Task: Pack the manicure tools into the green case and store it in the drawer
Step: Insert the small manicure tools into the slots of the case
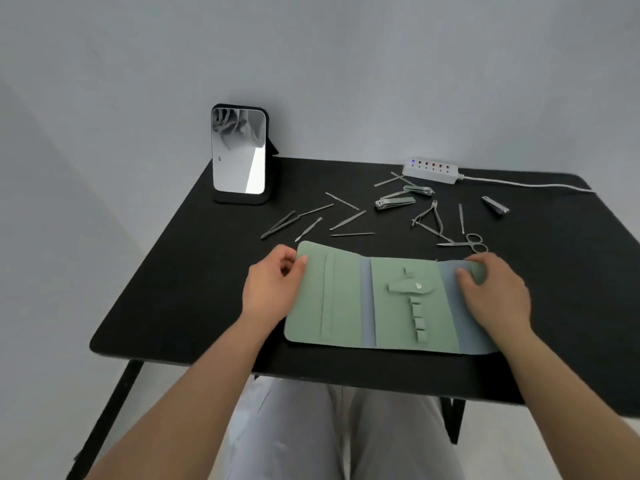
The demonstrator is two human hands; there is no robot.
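1. While the green case (388, 303) lies opened flat at the 6 o'clock edge of the black desk (180, 306), the left hand (272, 282) pinches its left flap between thumb and fingers
2. At the case's 3 o'clock end, the right hand (491, 289) presses on the right flap, fingers curled over its folded edge
3. Beyond the case, toward 12 o'clock, the manicure tools lie scattered and apart from it: scissors (467, 241) just beside the right hand, nippers (427, 218), nail clippers (394, 202), tweezers (278, 225) at 11 o'clock
4. A mirror (239, 154) stands at 11 o'clock, a power strip (431, 169) at 1 o'clock
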